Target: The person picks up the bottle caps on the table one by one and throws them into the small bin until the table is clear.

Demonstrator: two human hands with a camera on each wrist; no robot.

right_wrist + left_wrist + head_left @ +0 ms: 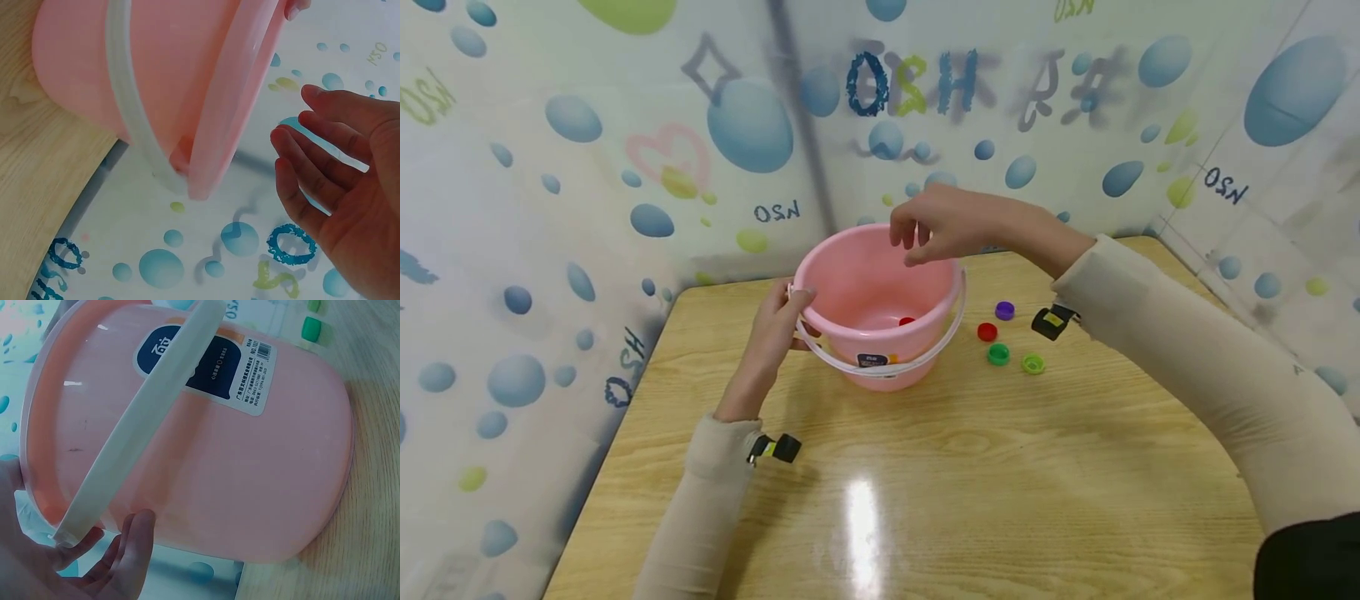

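A pink plastic bucket (880,333) with a white handle (925,357) stands upright on the table; the handle hangs down across its front. My left hand (771,325) grips the bucket's left rim, thumb over the edge and fingers against the outer wall in the left wrist view. Over the bucket's right rim hovers my right hand (951,223), fingers loosely bent, nothing between them. One red cap (907,321) lies on the bucket floor, partly hidden by the front wall. To the right are a purple cap (1004,311), another red cap (987,332), a green cap (998,354) and a light green cap (1033,364).
The wooden table (970,483) runs to a patterned wall covering (842,192) behind the bucket and at both sides. A label (250,369) with dark print is on the bucket's front. Small wrist cameras sit on both sleeves.
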